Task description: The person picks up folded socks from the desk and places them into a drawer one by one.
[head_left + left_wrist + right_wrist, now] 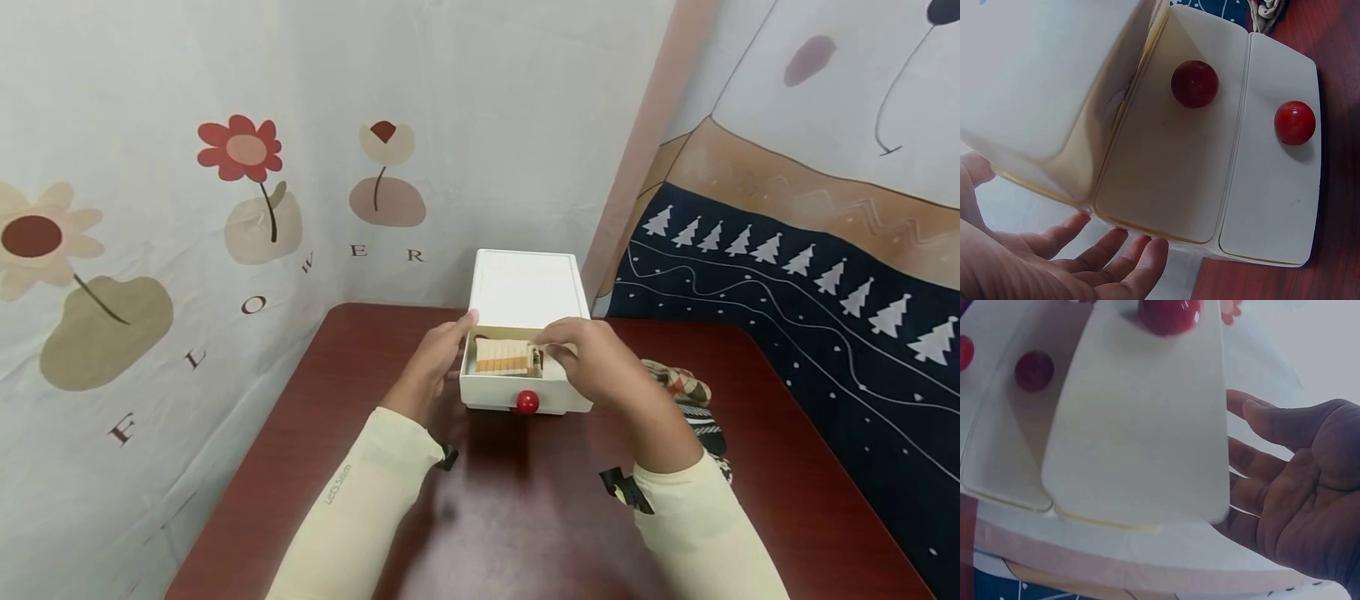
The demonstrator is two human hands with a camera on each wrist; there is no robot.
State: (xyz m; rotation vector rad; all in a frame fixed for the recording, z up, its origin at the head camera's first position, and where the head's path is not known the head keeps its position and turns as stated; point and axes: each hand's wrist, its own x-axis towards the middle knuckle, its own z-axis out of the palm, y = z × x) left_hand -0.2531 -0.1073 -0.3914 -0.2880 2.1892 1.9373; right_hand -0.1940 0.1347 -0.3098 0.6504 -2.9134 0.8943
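A small white drawer box (529, 287) stands on the table, its top drawer (487, 390) pulled out toward me. Inside lies a block of cream and yellow upright pieces (502, 357), their kind unclear. My left hand (437, 360) rests along the box's left side; in the left wrist view its extended fingers (1104, 250) touch that wall. My right hand (592, 354) reaches over the drawer's right edge, fingertips at the block's right end. The right wrist view hides those fingertips behind the drawer, so a grip cannot be made out.
Red round knobs (527, 402) mark the drawer fronts, with two lower drawers (1166, 156) below. Patterned knitted cloth items (701, 417) lie right of the box, partly behind my right forearm. Printed fabric (420, 83) hangs behind the dark red table (300, 467).
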